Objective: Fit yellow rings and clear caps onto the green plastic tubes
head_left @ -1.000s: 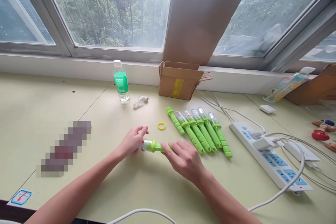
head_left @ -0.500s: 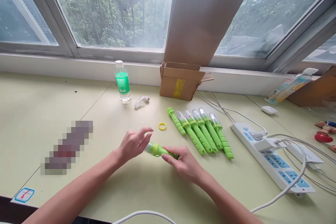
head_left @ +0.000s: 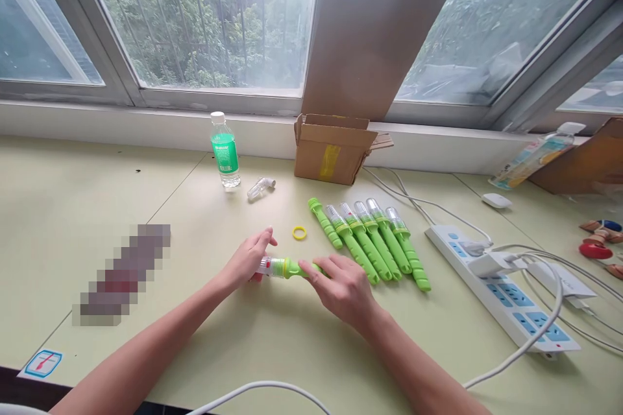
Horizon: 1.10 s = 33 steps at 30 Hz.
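A green plastic stick toy with a clear capped tip (head_left: 282,267) lies across the pale green table (head_left: 272,343) between my hands. My left hand (head_left: 248,260) is closed round the clear tip end. My right hand (head_left: 341,288) pinches the green handle, which its fingers partly hide. Just right of my hands, a row of several like green sticks (head_left: 377,243) lies side by side; the leftmost one (head_left: 325,224) has no clear cap. A yellow ring (head_left: 299,233) lies loose beyond the held toy.
A water bottle with a green label (head_left: 224,151), a clear cap piece (head_left: 260,187) and an open cardboard box (head_left: 331,149) stand near the window sill. A white power strip (head_left: 501,288) with cables runs along the right. A blurred patch (head_left: 121,272) lies at left.
Half a second ago my left hand was open, off the tip, with the toy raised. Now the toy is down and level and my left hand has closed on the clear tip again.
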Tool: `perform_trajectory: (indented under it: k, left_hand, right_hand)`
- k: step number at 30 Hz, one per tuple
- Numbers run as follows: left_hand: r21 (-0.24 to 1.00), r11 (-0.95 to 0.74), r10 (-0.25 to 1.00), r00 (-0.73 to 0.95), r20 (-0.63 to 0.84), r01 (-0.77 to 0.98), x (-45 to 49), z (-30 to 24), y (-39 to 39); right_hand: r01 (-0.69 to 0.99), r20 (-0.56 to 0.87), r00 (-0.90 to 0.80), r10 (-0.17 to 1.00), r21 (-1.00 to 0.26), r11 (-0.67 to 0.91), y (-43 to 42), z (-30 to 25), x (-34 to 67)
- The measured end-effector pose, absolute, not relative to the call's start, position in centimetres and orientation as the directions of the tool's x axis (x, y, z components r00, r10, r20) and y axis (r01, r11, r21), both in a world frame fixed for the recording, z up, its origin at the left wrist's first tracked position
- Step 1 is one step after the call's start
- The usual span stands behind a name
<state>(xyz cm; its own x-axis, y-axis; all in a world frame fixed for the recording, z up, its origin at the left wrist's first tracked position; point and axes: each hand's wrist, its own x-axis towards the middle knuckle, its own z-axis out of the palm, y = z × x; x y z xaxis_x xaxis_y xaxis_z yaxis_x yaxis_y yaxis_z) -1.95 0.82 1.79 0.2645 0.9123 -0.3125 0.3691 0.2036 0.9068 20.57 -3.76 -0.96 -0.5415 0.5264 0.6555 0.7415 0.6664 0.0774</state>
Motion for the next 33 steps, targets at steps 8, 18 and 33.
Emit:
perform_trajectory:
  k: [8,18,33]
  left_hand:
    - [0.897,0.038,0.962,0.226,-0.152,0.44,-1.6,1.6,0.5]
    - [0.382,-0.687,0.704,0.433,0.563,0.618,-2.3,1.3,-0.1]
    - [0.884,0.075,0.929,0.289,-0.23,0.462,-1.6,2.4,0.3]
  right_hand:
    - [0.743,0.574,-0.597,0.561,0.131,0.656,-4.6,-0.5,20.0]
    - [0.567,0.094,-0.429,0.899,-0.746,0.349,-5.2,1.6,19.4]
    - [0.753,0.641,-0.548,0.538,0.096,0.651,-3.8,-1.0,20.5]
